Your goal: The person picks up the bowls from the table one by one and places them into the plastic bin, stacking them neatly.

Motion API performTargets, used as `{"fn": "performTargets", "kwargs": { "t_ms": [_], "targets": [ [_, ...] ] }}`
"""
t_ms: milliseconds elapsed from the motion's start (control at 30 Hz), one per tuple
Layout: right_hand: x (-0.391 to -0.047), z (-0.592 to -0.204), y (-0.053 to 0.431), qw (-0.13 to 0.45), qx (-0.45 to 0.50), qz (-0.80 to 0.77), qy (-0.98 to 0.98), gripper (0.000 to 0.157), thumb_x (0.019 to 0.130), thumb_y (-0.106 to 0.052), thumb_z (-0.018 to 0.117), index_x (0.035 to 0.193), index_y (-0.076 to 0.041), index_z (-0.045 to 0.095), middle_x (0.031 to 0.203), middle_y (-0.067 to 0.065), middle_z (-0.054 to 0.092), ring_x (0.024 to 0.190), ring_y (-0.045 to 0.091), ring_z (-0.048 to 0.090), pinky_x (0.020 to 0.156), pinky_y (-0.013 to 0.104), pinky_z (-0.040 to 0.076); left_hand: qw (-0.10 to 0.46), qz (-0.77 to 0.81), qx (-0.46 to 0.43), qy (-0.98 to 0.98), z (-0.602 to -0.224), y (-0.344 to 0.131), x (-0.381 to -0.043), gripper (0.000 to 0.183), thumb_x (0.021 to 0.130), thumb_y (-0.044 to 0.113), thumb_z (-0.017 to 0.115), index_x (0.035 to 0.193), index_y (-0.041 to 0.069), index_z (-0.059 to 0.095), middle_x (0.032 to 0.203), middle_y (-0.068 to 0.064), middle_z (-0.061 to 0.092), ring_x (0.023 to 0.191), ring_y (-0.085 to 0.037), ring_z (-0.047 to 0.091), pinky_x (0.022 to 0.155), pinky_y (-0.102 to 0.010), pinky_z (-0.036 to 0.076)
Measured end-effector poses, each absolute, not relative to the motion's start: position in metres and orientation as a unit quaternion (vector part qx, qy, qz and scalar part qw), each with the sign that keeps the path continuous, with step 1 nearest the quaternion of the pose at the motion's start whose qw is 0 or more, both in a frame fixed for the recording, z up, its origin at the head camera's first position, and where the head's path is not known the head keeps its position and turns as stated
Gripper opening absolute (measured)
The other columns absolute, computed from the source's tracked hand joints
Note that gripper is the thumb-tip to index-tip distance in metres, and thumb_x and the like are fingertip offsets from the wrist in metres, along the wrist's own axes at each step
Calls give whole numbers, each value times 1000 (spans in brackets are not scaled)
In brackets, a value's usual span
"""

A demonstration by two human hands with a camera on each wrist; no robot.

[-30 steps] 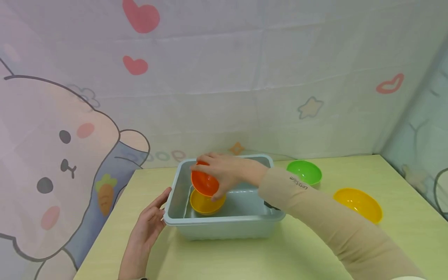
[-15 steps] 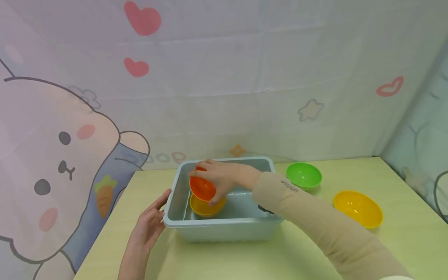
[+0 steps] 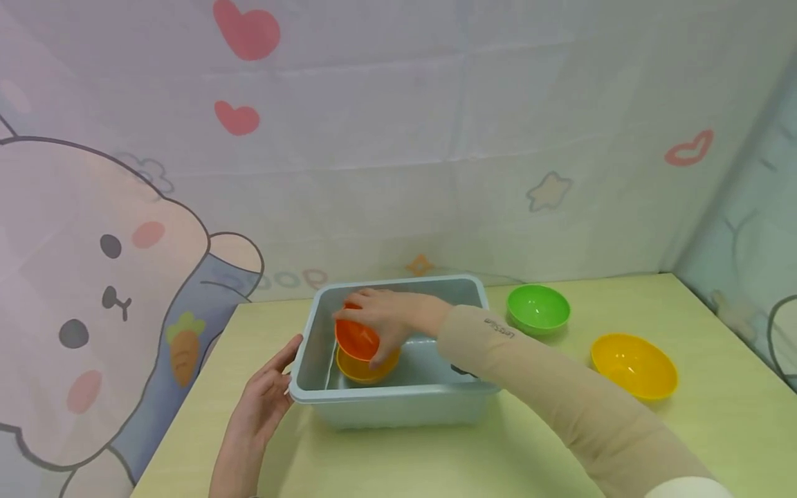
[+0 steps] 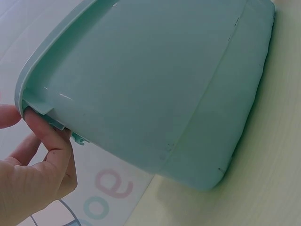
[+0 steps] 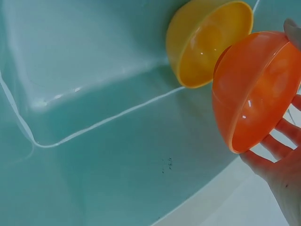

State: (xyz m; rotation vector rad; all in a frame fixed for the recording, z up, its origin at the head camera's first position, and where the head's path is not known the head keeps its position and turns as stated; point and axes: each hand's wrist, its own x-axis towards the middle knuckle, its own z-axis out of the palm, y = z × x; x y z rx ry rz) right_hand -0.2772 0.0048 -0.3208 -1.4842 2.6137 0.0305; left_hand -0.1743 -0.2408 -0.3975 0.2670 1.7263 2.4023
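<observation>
My right hand (image 3: 389, 318) grips an orange bowl (image 3: 355, 337) by its rim, inside the pale blue-green plastic basin (image 3: 398, 395). Tilted, the bowl hangs just over a smaller-looking yellow bowl (image 3: 364, 371) that sits on the basin floor toward the left. In the right wrist view, fingers and thumb spread around the rim of the orange bowl (image 5: 254, 89), close to the yellow bowl (image 5: 207, 44). On the basin's left side, my left hand (image 3: 268, 391) holds the rim; the left wrist view shows its fingers (image 4: 49, 136) curled under the edge of the basin (image 4: 141, 89).
To the right of the basin a green bowl (image 3: 538, 309) stands on the pale wooden table (image 3: 398, 460). A larger yellow-orange bowl (image 3: 634, 366) stands nearer, at the right. Behind the table hangs a printed cloth (image 3: 386, 138).
My right hand has lowered the orange bowl slightly and shifted it a little left, closer to the yellow bowl. My left hand stays at the basin's rim.
</observation>
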Motion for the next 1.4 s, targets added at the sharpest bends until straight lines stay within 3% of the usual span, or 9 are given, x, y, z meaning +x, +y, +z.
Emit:
{"fn": "performTargets", "kwargs": {
  "t_ms": [400,867,1400],
  "targets": [
    [-278,-332,-7,72,-493,24,867,89,75,-45,75,149,-24,32,142,2,39,133,22,32,105,41,39,77,808,94,577,-399,-243,-173,60,89,-6,30,127,29,62,130,16,56,106,-5,52,85,-24,46],
    [-281,-345,-21,77,-495,64,863,88,76,-49,73,150,-28,30,144,2,37,133,22,33,103,39,41,80,805,101,579,-399,-244,-173,60,88,-6,31,132,26,58,132,15,55,109,-6,53,88,-25,45],
    [-287,-360,-23,84,-487,49,868,86,75,-50,73,148,-27,33,137,2,41,121,19,39,101,35,41,81,800,87,588,-398,-240,-173,60,87,-5,32,129,28,60,132,16,55,110,-6,51,89,-25,44]
  ]
}}
